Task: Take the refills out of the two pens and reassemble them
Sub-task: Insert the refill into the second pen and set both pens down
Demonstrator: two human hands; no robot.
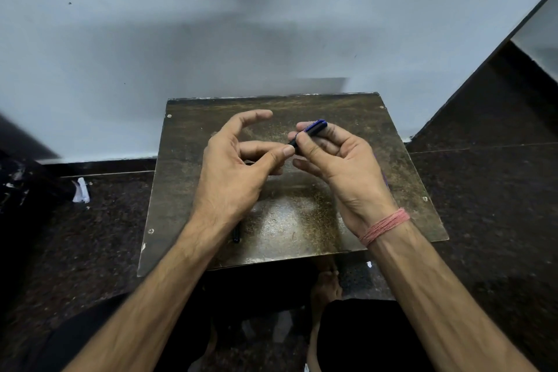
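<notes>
We are seeing a slim blue plastic pen with a dark lower end (311, 130) being held up above the middle of a worn, dark brown square wooden counter (401, 190). The right hand (335, 166) is grasping it: its grip is curled round the blue barrel, with the thumb lying across the front, and the blue end is poking out past the top of the fingers toward the wall. The pen's dark end is pointing down and left, toward the left hand (235, 172). That hand's grip is released and holding nothing we can make out: its thumb tip is lying just beside the pen's dark end, its forefinger is arching free above, and its other fingers are reaching loosely toward the right palm. Whether the thumb is actually touching the pen, we cannot tell.

Lower on the counter, a second small dark pen piece (236, 235) is peeking out from beneath the left forearm; most of it is hidden.

A band of pink-red thread (385, 226) is circling the right wrist. The counter is standing on a dark speckled stone floor (498, 205) against a pale grey wall (181, 39). A scrap of white paper (81, 190) is lying on the floor to the left.
</notes>
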